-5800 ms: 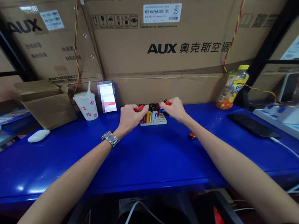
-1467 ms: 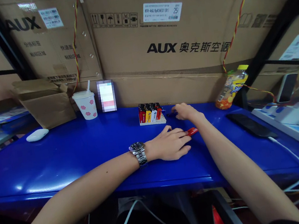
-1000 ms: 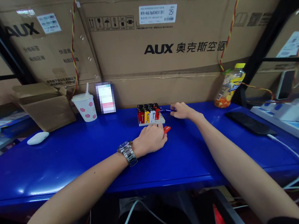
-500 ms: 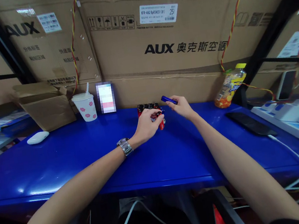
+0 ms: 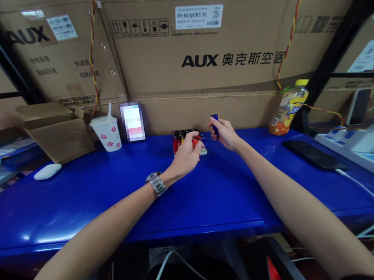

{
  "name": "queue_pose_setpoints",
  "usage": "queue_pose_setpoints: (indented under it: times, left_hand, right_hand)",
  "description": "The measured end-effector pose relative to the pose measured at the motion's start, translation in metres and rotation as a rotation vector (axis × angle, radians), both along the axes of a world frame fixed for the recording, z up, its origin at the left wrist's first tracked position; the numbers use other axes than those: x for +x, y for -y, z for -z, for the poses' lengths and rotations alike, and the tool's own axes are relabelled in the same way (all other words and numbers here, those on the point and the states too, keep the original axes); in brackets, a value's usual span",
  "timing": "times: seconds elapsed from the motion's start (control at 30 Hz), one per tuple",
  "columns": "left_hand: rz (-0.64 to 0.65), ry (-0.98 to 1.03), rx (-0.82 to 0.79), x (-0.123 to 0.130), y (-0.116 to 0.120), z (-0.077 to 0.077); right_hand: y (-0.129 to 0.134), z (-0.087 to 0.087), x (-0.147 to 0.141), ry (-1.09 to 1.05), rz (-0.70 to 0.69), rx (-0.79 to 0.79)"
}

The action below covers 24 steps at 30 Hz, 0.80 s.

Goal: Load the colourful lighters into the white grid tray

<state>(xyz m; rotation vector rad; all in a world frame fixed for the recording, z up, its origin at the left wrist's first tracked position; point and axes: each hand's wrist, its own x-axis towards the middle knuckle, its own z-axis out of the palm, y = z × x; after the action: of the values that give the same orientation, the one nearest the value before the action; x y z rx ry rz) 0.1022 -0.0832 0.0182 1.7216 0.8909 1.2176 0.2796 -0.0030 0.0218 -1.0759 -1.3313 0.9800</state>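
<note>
Near the back middle of the blue table (image 5: 113, 206) stands a tray of lighters (image 5: 177, 136) with black tops, several of them packed together. My left hand (image 5: 188, 153) is in front of the tray and hides part of it; its fingers are closed on a small red lighter (image 5: 195, 142). To the right, my right hand (image 5: 225, 133) is raised just above the table, its fingers wrapped round a dark blue lighter (image 5: 216, 124) held nearly upright. The two hands are a short way apart.
A paper cup with a straw (image 5: 107, 135), a lit phone (image 5: 132, 122), an open cardboard box (image 5: 59, 132) and a white case (image 5: 47, 172) lie to the left. On the right are a bottle (image 5: 289, 108), a dark phone (image 5: 310, 153) and a power strip (image 5: 370, 156).
The dark blue lighter in my right hand has turned from slanting to nearly upright. In my left hand, the red lighter has tipped up from hanging downward.
</note>
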Motion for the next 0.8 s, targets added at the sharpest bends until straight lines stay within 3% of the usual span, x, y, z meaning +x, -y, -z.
queue_pose_setpoints:
  times: [0.13, 0.37, 0.8]
  left_hand:
    - [0.023, -0.052, -0.009, 0.000, 0.004, -0.005]
    - [0.172, 0.063, 0.011, 0.000, 0.009, -0.008]
    - [-0.144, -0.132, 0.005, -0.003, 0.010, -0.013]
  right_hand:
    - [0.003, -0.002, -0.002, 0.053, 0.000, -0.006]
    - [0.013, -0.008, -0.004, 0.157, 0.101, -0.028]
    - [0.008, -0.004, -0.009, 0.128, 0.287, 0.051]
